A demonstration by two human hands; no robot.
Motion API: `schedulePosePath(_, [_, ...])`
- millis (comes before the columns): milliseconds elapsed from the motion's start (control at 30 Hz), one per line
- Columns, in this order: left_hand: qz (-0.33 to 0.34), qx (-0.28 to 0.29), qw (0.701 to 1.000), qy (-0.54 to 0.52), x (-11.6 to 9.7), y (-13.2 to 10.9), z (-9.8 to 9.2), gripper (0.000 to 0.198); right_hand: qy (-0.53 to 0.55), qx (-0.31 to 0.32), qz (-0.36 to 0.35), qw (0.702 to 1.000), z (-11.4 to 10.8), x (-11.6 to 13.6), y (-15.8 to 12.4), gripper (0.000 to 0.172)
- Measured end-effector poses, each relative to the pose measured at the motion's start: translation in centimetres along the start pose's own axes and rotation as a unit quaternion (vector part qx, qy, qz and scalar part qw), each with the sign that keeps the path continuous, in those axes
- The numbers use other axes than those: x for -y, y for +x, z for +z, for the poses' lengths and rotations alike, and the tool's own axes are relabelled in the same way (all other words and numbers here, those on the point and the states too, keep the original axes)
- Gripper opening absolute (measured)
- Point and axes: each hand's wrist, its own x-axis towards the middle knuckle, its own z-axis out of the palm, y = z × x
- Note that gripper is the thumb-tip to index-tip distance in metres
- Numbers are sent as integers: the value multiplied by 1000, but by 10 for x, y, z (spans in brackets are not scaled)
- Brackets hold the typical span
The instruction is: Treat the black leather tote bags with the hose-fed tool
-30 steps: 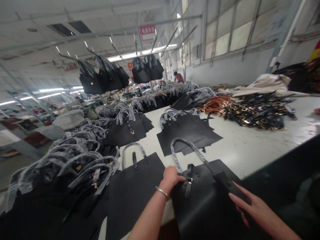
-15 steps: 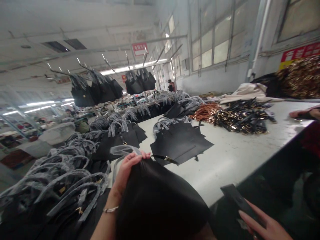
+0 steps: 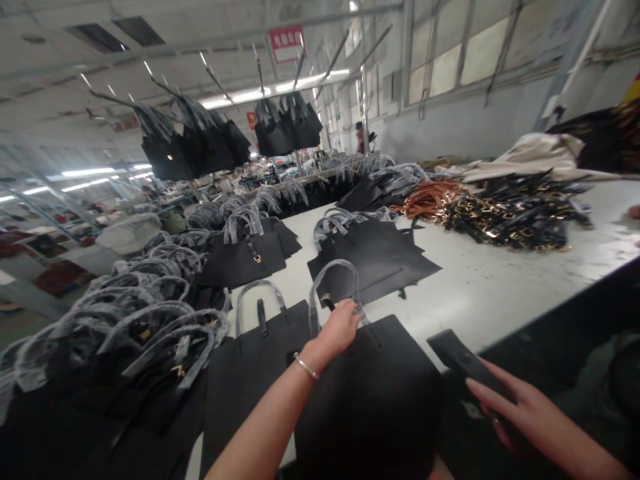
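My left hand is closed on the top edge of a flat black leather bag panel, right at the foot of its plastic-wrapped handle. The panel lies at the near edge of the white table. My right hand rests at the lower right, fingers stretched along a small black leather flap and holding it. A second black panel with a wrapped handle lies just left of the one I hold.
Heaps of black panels with wrapped handles fill the left side. More stacks lie mid-table. Tan straps and black buckled straps pile at the right. Finished bags hang overhead. A person stands far back.
The black panel, lifted and turned over half a second ago, lies flat on the table edge again. My left hand moved with it to the handle's base. The right hand kept the small flap.
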Motion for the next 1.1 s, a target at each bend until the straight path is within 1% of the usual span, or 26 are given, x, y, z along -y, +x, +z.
schedulePosePath(67, [27, -5, 999, 19, 12, -26, 14, 23, -29, 44, -11, 999, 6, 8, 9, 91])
schedulePosePath(133, [39, -11, 998, 52, 22, -55, 27, 22, -57, 90, -10, 994, 14, 16, 21, 84])
schedulePosePath(200, [31, -23, 996, 84, 30, -80, 44, 25, -83, 145, 1, 986, 20, 24, 35, 76])
schedulePosePath(233, [26, -30, 994, 98, 34, -89, 54, 30, -93, 172, 9, 981, 22, 30, 42, 71])
schedulePosePath(300, [27, -41, 992, 117, 39, -101, 72, 39, -108, 213, 32, 970, 23, 41, 54, 61])
schedulePosePath(367, [36, -52, 990, 126, 43, -107, 84, 41, -120, 234, 64, 963, 23, 53, 65, 53])
schedulePosePath(467, [53, -62, 988, 128, 46, -108, 90, 40, -131, 251, 105, 953, 27, 67, 75, 48])
schedulePosePath(533, [60, -67, 988, 129, 46, -108, 89, 40, -126, 253, 109, 953, 36, 73, 81, 49])
schedulePosePath(600, [61, -72, 987, 133, 46, -108, 87, 40, -115, 236, 90, 961, 47, 77, 87, 49])
schedulePosePath(667, [60, -75, 986, 137, 46, -108, 87, 40, -103, 205, 57, 972, 57, 83, 94, 47])
schedulePosePath(733, [62, -76, 985, 139, 46, -107, 88, 40, -91, 158, 25, 983, 58, 92, 102, 44])
schedulePosePath(767, [63, -76, 985, 138, 46, -107, 89, 40, -85, 132, 13, 987, 54, 97, 106, 42])
schedulePosePath(833, [64, -79, 986, 135, 47, -108, 90, 40, -80, 89, 4, 993, 41, 105, 111, 40])
schedulePosePath(900, [65, -80, 986, 130, 49, -110, 90, 40, -88, 75, 18, 993, 22, 107, 111, 42])
schedulePosePath(1000, [70, -74, 987, 126, 53, -116, 89, 41, -116, 112, 77, 984, 0, 97, 106, 48])
schedulePosePath(1100, [83, -63, 987, 125, 57, -122, 86, 42, -136, 150, 132, 970, -9, 83, 101, 53])
